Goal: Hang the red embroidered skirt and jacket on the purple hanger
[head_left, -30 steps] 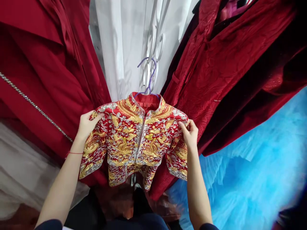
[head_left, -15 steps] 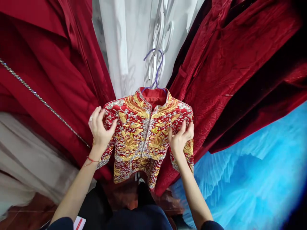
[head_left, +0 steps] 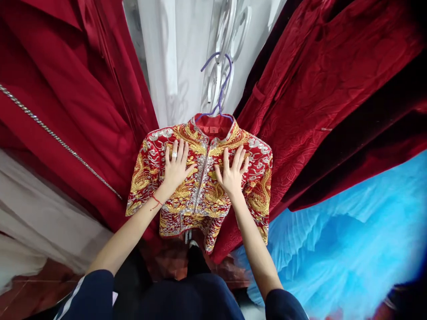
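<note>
A small red jacket (head_left: 200, 195) thick with gold and silver embroidery hangs on a purple hanger (head_left: 218, 86) in front of me. My left hand (head_left: 176, 166) lies flat on its left chest panel, fingers stretched out, a ring on one finger and a red string at the wrist. Flat and spread in the same way, my right hand (head_left: 231, 171) rests on the right chest panel. The zip line of the jacket runs between the two hands. Neither hand grips the cloth.
Dark red garments (head_left: 66, 102) hang close on the left, one crossed by a silver chain (head_left: 60, 140). More dark red patterned cloth (head_left: 320, 98) hangs right. White fabric (head_left: 180, 58) is behind the hanger, pale cloth (head_left: 36, 235) lower left, bright blue tulle (head_left: 350, 249) lower right.
Both hands let go of the jacket's shoulders and moved inward onto its chest, now lying flat. The jacket and hanger sit slightly higher and more centred in view.
</note>
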### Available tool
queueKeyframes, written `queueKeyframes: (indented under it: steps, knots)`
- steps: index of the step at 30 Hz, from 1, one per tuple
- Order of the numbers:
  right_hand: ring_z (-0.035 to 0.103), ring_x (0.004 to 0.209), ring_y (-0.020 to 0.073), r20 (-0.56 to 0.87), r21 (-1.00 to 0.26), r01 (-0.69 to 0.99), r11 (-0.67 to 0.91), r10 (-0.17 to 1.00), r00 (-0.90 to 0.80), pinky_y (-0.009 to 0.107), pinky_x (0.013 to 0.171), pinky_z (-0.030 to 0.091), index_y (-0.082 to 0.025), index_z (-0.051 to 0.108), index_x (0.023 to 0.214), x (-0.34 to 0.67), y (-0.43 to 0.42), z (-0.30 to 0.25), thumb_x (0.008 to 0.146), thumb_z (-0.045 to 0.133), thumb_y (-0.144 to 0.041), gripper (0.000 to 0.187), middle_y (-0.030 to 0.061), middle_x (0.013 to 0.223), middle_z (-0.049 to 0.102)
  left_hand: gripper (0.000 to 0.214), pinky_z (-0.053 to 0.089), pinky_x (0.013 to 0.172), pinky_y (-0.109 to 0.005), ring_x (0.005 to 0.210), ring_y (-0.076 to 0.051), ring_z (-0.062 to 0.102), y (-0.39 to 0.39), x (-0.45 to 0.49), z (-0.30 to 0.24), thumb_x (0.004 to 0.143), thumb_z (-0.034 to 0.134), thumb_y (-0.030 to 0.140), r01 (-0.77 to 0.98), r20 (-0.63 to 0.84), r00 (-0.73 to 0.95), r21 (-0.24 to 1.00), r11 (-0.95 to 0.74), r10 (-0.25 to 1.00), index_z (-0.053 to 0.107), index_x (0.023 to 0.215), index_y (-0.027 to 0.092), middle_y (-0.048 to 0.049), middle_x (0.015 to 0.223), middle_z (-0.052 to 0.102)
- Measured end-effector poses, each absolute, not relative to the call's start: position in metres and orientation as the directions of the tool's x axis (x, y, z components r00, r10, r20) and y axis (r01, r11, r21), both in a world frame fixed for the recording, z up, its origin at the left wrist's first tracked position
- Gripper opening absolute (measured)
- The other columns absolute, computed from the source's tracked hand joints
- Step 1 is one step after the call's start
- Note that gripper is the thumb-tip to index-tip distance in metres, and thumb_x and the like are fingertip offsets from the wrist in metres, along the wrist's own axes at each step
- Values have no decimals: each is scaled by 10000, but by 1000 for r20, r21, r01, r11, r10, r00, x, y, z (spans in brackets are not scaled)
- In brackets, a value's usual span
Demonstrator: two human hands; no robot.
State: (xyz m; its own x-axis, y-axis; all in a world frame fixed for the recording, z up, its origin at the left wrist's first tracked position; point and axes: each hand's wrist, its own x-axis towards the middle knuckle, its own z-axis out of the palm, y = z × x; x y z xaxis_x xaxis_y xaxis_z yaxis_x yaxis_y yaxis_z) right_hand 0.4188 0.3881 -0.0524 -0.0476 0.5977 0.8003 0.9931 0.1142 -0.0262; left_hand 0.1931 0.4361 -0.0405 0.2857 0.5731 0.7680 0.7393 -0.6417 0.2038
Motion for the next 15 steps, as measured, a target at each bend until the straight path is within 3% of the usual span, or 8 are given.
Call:
queueKeyframes:
  steps: [3, 5, 6, 8, 10, 13, 15]
  knots:
    - [391, 1433, 307, 899, -69, 961, 267, 435, -57, 526, 1121, 369, -228, 507, 1408, 436, 349, -91, 965, 484, -305, 450, 152, 1491, 450, 770, 253, 1220, -551, 1512, -345, 274, 403, 180, -68, 909, 627, 418, 661, 858, 202, 237, -712, 472, 308, 1546, 124, -225, 1584, 363]
    - [548, 1248, 291, 938, -285, 932, 225, 266, 223, 515, 1025, 455, -208, 564, 1266, 442, 323, -127, 940, 539, -300, 340, 148, 1275, 570, 601, 415, 1127, -484, 1366, -299, 499, 381, 168, -107, 894, 655, 342, 607, 901, -7, 349, -714, 434, 449, 1432, 170, -192, 1421, 546]
    - [598, 1118, 270, 902, -410, 889, 204, 237, 361, 490, 967, 487, -195, 576, 1189, 443, 312, -145, 931, 568, -315, 285, 128, 1137, 602, 481, 471, 1062, -458, 1244, -277, 592, 373, 163, -130, 887, 663, 329, 578, 884, -171, 447, -683, 434, 531, 1323, 173, -164, 1278, 628]
    - [610, 937, 231, 758, -627, 765, 149, 346, 554, 428, 874, 521, -180, 572, 1077, 441, 297, -179, 914, 613, -391, 270, 91, 978, 601, 300, 526, 958, -416, 1069, -235, 652, 365, 156, -177, 905, 641, 360, 437, 681, -398, 730, -526, 614, 599, 1139, 175, -115, 1096, 666]
    - [603, 949, 244, 599, -756, 650, 78, 481, 640, 422, 881, 525, -161, 538, 1123, 439, 293, -202, 838, 693, -509, 475, 116, 1024, 599, 450, 542, 932, -425, 1074, -253, 642, 368, 152, -215, 822, 728, 445, 264, 408, -509, 912, -314, 758, 571, 1135, 162, -127, 1134, 634]
    - [589, 1124, 301, 431, -850, 525, 45, 632, 644, 449, 994, 496, -119, 447, 1277, 439, 301, -216, 705, 774, -611, 822, 209, 1240, 553, 805, 476, 1068, -460, 1264, -300, 558, 383, 147, -245, 612, 890, 433, 149, 192, -497, 980, -134, 846, 494, 1259, 164, -171, 1348, 533]
    - [572, 1202, 313, 368, -892, 447, 73, 692, 621, 445, 1043, 473, -113, 394, 1337, 441, 308, -217, 659, 798, -619, 938, 236, 1330, 518, 882, 436, 1119, -464, 1312, -289, 541, 392, 143, -249, 612, 892, 399, 82, 142, -387, 989, -119, 911, 434, 1337, 193, -166, 1407, 516]
